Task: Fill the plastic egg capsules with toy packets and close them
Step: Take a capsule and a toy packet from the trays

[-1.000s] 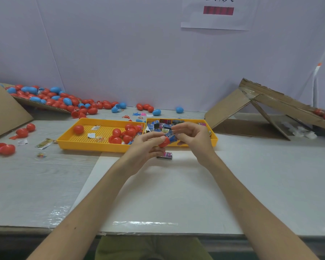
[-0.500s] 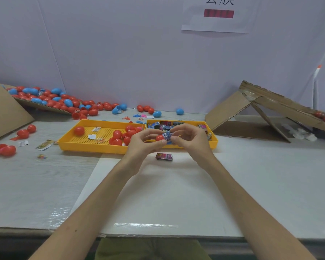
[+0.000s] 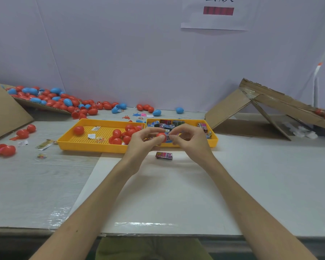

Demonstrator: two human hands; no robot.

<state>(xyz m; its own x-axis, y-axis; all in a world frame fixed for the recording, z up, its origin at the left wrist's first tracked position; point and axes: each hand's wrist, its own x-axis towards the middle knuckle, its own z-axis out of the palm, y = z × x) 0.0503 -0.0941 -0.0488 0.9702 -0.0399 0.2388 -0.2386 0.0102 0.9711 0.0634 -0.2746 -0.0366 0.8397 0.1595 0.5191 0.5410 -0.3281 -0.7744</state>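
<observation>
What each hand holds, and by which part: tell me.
The left hand grips a red egg capsule around its shell; the right hand pinches a toy packet by one end, against the capsule.

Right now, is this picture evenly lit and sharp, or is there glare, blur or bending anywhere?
Head view: soft, even light, only faint shadow under the left hand and right hand on the white sheet; glare streaks on the clear tape along its near edge; the wide lens tilts the pole at right; print on the loose packet is unreadably blurred.
</observation>
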